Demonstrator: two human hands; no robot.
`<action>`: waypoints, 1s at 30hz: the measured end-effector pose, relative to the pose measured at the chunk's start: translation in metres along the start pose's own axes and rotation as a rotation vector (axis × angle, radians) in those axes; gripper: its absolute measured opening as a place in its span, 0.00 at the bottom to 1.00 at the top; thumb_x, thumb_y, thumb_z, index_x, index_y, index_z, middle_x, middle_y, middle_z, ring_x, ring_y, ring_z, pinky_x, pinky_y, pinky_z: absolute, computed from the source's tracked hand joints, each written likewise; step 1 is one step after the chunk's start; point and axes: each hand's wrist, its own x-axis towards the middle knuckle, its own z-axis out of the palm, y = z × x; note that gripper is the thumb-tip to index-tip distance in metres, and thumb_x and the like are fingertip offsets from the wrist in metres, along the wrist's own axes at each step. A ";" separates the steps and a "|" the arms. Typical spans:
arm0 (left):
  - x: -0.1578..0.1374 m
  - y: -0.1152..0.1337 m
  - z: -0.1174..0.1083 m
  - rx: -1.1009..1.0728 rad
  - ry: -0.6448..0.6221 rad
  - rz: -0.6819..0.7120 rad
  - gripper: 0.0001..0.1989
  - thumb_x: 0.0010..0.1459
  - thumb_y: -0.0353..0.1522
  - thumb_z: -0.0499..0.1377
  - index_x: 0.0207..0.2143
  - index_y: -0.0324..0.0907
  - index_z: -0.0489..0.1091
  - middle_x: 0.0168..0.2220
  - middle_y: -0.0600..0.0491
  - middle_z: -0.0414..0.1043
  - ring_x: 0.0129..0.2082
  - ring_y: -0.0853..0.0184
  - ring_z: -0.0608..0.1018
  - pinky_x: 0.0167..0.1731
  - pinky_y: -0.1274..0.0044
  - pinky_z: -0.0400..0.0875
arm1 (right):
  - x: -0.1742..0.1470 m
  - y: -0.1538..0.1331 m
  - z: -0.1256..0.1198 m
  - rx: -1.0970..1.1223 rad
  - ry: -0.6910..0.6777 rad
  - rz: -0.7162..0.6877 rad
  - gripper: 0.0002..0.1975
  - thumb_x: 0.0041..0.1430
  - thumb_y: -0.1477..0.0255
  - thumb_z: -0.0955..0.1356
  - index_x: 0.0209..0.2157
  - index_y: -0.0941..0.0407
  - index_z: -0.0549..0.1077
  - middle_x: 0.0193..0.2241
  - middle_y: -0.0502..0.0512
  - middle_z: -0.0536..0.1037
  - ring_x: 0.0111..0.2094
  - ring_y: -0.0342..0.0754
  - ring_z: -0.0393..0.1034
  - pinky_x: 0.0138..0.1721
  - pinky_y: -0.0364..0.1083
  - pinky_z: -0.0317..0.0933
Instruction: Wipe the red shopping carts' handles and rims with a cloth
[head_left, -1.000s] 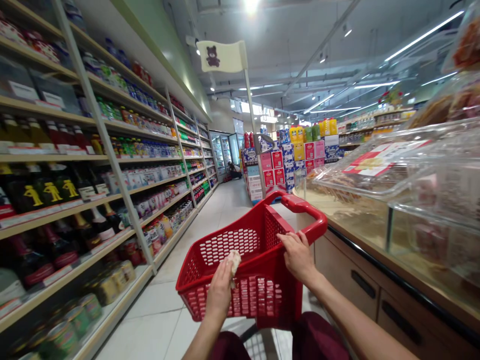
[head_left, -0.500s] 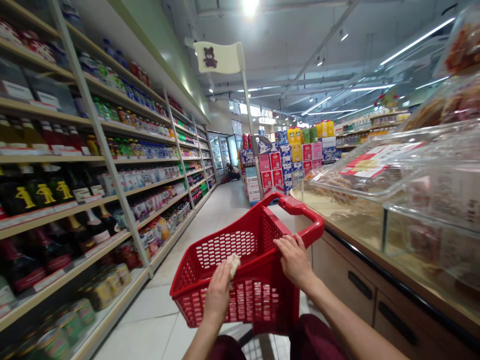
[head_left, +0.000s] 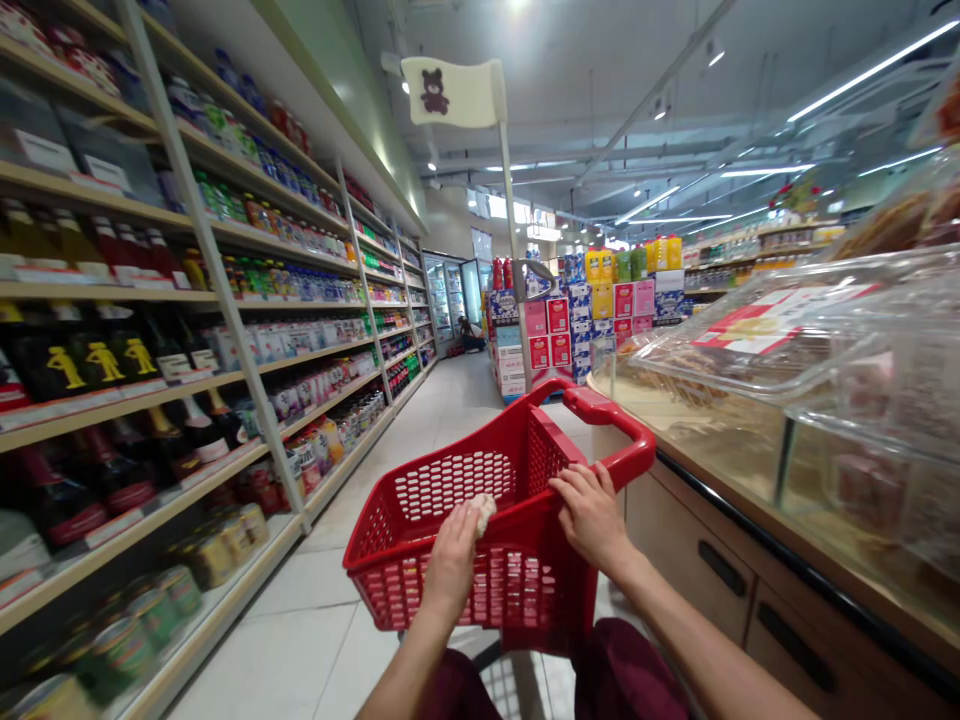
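A red plastic shopping cart point(head_left: 442, 480) with perforated walls stands right in front of me. My left hand point(head_left: 454, 555) presses a small off-white cloth point(head_left: 484, 512) against the top rim of the cart's near side. My right hand point(head_left: 592, 510) grips that same rim farther right, close to the thick red handle point(head_left: 619, 450). Its fingers curl over the edge. From the cart's far side rises a grey pole point(head_left: 510, 190) carrying a cream flag point(head_left: 454, 92) with a bear on it.
Shelves of bottles and cans point(head_left: 300, 340) line the left side. Packaged food in clear plastic trays point(head_left: 787, 330) sits on a wooden counter point(head_left: 690, 560) close at right. Stacked drink cartons point(head_left: 555, 330) stand ahead, and a person point(head_left: 469, 335) is low down at the aisle's far end.
My left hand has slid a little to the right along the rim with the cloth. My right hand stays on the rim. The view has shifted slightly.
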 end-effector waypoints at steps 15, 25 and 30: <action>0.012 0.028 0.005 -0.053 -0.009 -0.013 0.27 0.51 0.18 0.43 0.53 0.43 0.57 0.53 0.50 0.62 0.54 0.67 0.62 0.52 0.67 0.62 | 0.000 0.000 0.001 -0.064 0.011 -0.009 0.16 0.47 0.78 0.62 0.39 0.54 0.71 0.40 0.52 0.73 0.48 0.49 0.59 0.56 0.53 0.37; -0.025 -0.042 -0.015 0.086 0.017 -0.193 0.25 0.49 0.18 0.42 0.47 0.40 0.64 0.49 0.49 0.67 0.51 0.65 0.66 0.51 0.67 0.64 | 0.000 -0.003 0.004 -0.032 0.007 0.021 0.16 0.48 0.78 0.62 0.39 0.55 0.71 0.41 0.52 0.73 0.49 0.50 0.59 0.57 0.53 0.35; 0.014 0.028 0.002 -0.097 -0.002 -0.063 0.25 0.52 0.20 0.43 0.51 0.43 0.58 0.51 0.50 0.64 0.53 0.66 0.63 0.51 0.66 0.63 | 0.000 0.001 0.002 -0.060 0.002 -0.012 0.16 0.48 0.79 0.62 0.39 0.54 0.71 0.40 0.52 0.73 0.48 0.50 0.59 0.56 0.53 0.37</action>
